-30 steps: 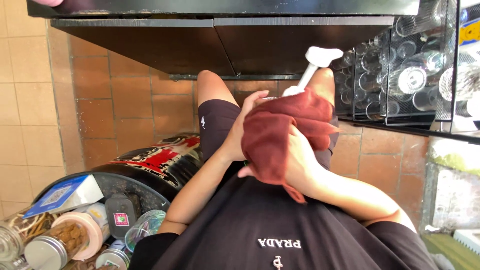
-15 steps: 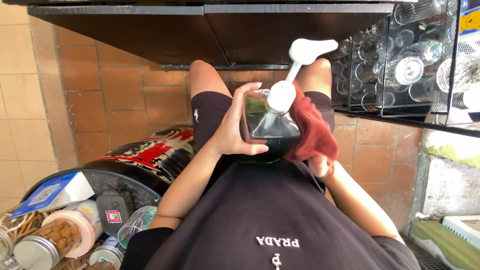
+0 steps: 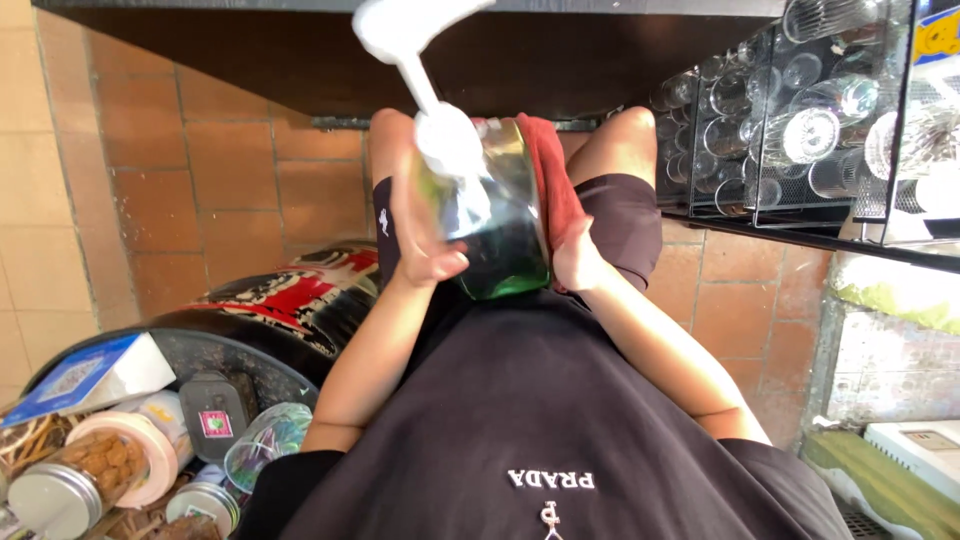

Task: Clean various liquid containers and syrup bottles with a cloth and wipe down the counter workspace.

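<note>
Head view: tilting green pump bottle (image 3: pixel 505 235) up toward camera, white pump (image 3: pixel 420 60) now nearer the lens than half a second ago. Left hand (image 3: pixel 420 225) wrapping bottle's side, fingers curled. Right hand (image 3: pixel 578 255) pressing red cloth (image 3: pixel 550 175) against far side. Wiping apparently ongoing. Contents unclear. Jars (image 3: pixel 100 470) below left hand, one holding brown snacks; glass rack (image 3: pixel 800 120) right of right hand.

The left hand (image 3: pixel 420 240) grips the near side of a green glass pump bottle (image 3: pixel 500 230) — white pump head (image 3: pixel 410 30) tilted up-left. The right hand (image 3: pixel 578 255) presses a dark red cloth (image 3: pixel 548 170) against the bottle's far side. Racked glasses (image 3: pixel 800 130) stand at right — jars (image 3: pixel 110 465) at lower left.
</note>
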